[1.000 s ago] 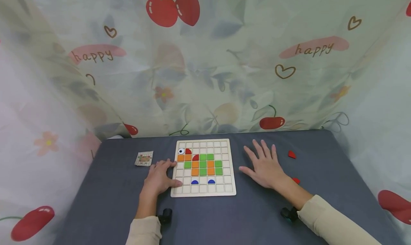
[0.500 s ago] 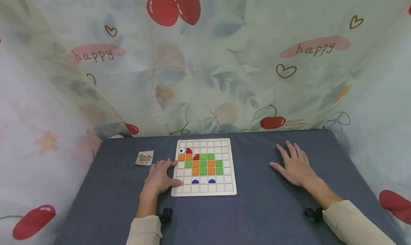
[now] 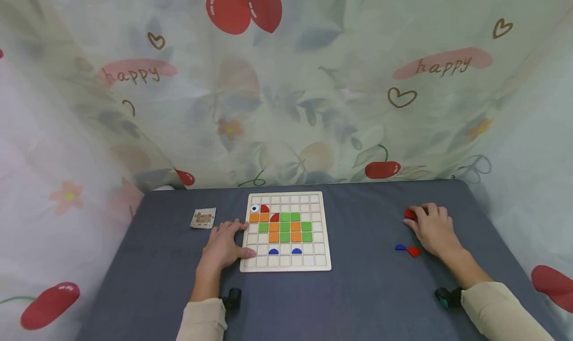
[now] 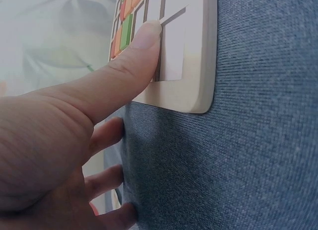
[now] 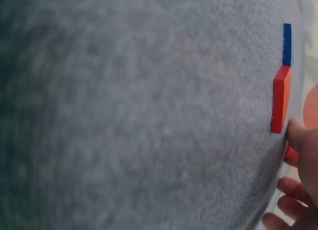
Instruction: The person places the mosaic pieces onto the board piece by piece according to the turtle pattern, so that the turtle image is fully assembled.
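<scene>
The light wooden grid board [image 3: 320, 260] bears green and orange squares, red quarter-round pieces, blue half-rounds and a round eye piece [image 3: 254, 208]. My left hand [image 3: 221, 244] rests at its left side, the thumb [image 4: 146, 38] lying on the front left corner and the other fingers beside the board. At the right of the table, my right hand [image 3: 433, 234] pinches a red piece [image 3: 409, 213] between thumb and fingertips, down at the cloth. Fingers partly cover that piece. Nearer me lie another red piece [image 3: 414, 251] and a blue half-round piece [image 3: 400, 247], touching end to end.
A small picture card [image 3: 203, 218] lies left of the board. Dark grey cloth covers the table [image 3: 358, 291]. A printed curtain [image 3: 313, 107] hangs behind it and along both sides.
My right hand has moved right, away from the board's side, and its spread fingers have closed on the far red piece. The blue piece has come into sight. My left hand stays put.
</scene>
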Demonstrator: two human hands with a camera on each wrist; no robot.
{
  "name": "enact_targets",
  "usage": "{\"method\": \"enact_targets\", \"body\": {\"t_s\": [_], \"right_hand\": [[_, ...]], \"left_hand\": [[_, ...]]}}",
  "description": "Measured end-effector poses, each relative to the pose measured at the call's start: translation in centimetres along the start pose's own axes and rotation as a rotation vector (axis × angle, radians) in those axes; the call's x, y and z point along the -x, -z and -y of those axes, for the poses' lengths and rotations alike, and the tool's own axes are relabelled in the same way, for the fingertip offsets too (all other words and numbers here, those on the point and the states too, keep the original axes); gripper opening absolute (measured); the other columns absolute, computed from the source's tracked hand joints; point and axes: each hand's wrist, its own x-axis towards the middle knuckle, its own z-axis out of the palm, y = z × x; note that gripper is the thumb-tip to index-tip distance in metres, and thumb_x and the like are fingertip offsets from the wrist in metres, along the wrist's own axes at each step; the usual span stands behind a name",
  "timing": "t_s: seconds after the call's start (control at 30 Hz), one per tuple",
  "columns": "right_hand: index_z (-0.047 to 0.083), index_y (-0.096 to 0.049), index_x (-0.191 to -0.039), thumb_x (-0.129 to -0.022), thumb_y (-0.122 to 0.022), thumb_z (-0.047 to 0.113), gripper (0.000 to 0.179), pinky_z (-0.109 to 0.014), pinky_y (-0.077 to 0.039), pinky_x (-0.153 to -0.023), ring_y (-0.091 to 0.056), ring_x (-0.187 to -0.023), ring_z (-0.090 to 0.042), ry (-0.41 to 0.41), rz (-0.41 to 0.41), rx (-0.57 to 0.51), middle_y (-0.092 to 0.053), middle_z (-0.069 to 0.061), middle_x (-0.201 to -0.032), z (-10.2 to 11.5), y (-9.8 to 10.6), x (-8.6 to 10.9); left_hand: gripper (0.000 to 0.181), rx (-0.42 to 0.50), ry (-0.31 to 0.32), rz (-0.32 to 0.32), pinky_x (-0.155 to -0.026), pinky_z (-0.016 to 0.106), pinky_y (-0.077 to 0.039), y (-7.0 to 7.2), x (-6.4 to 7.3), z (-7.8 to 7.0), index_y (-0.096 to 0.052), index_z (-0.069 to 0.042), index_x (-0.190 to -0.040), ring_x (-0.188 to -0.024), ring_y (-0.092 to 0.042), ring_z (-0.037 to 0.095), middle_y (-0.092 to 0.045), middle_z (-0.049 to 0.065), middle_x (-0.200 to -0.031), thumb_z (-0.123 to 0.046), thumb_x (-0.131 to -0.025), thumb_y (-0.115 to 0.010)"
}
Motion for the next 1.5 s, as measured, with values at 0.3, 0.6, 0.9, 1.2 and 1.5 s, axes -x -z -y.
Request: {"method": "enact_targets", "body": {"t_s": [0.3,0.6,0.9,1.2,1.5], "right_hand": [[-0.003,-0.068,-0.107,-0.094,-0.073,0.018,0.025,-0.057,-0.044,-0.081,-0.052,-0.097,-0.045,0.075,-0.046,-0.014,-0.063,-0.027,-0.105,0.6,0.5,-0.8],[-0.005,-0.069,-0.112,-0.094,-0.074,0.017,0.028,-0.057,-0.046,-0.095,-0.062,-0.096,-0.037,0.048,0.046,-0.188,-0.071,-0.021,-0.102,4.4,0.7,-2.1],[0.002,-0.070,-0.111,-0.094,-0.074,0.020,0.025,-0.050,-0.049,-0.088,-0.060,-0.097,-0.033,0.060,0.048,-0.254,-0.071,-0.016,-0.102,9.4,-0.4,-3.6],[0.006,-0.071,-0.110,-0.091,-0.078,0.022,0.027,-0.044,-0.051,-0.085,-0.057,-0.094,-0.026,0.066,0.039,-0.281,-0.070,-0.010,-0.100,14.7,-1.8,-4.8],[0.010,-0.071,-0.112,-0.090,-0.079,0.026,0.029,-0.034,-0.049,-0.080,-0.055,-0.093,-0.020,0.072,0.106,-0.347,-0.068,-0.006,-0.102,19.2,-3.4,-5.6]], "left_hand": [[0.088,0.001,0.003,-0.002,-0.111,0.077,-0.031,-0.1,0.0,0.0,-0.055,-0.026,-0.148,-0.149,-0.029,0.040,-0.036,0.009,-0.166,-0.035,-0.070,-0.095],[0.088,-0.004,-0.002,-0.002,-0.111,0.077,-0.032,0.1,0.1,-0.1,-0.055,-0.026,-0.148,-0.150,-0.029,0.040,-0.036,0.010,-0.166,-0.036,-0.070,-0.094],[0.087,0.002,-0.004,-0.009,-0.111,0.076,-0.032,-0.3,0.0,0.0,-0.056,-0.026,-0.148,-0.150,-0.029,0.040,-0.036,0.009,-0.166,-0.035,-0.070,-0.095],[0.087,-0.006,-0.011,-0.009,-0.111,0.076,-0.033,-0.2,0.0,0.0,-0.056,-0.026,-0.147,-0.149,-0.030,0.040,-0.036,0.010,-0.166,-0.036,-0.070,-0.095],[0.087,-0.002,-0.005,-0.015,-0.111,0.075,-0.033,0.0,0.2,0.0,-0.056,-0.027,-0.148,-0.149,-0.030,0.040,-0.036,0.009,-0.166,-0.037,-0.070,-0.094]]}}
